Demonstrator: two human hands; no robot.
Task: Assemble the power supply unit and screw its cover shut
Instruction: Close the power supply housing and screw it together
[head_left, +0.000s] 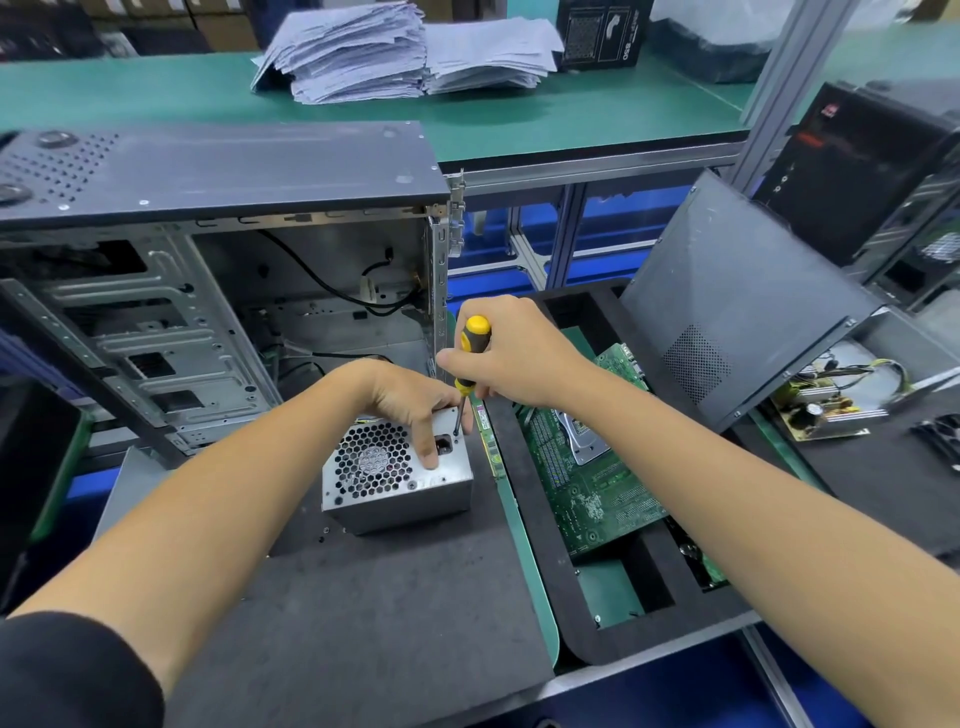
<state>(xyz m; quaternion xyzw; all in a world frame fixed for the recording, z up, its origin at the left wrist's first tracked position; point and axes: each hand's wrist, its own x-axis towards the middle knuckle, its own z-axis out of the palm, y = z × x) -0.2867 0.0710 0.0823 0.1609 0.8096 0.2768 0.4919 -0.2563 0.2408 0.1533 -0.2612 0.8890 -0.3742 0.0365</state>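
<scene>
Head view: right hand (511, 358) grips a yellow-handled screwdriver (469, 358), tip on the power supply unit (397, 475); left hand (415, 402) presses it with straight fingers. A foam tray (524, 467) holds a green motherboard (597, 467).

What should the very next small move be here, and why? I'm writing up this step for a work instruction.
Probably turn the screwdriver to drive the screw home. The right hand grips its handle, its tip sits at the upper corner of the power supply unit beside the socket, and the left hand steadies the casing.
</scene>
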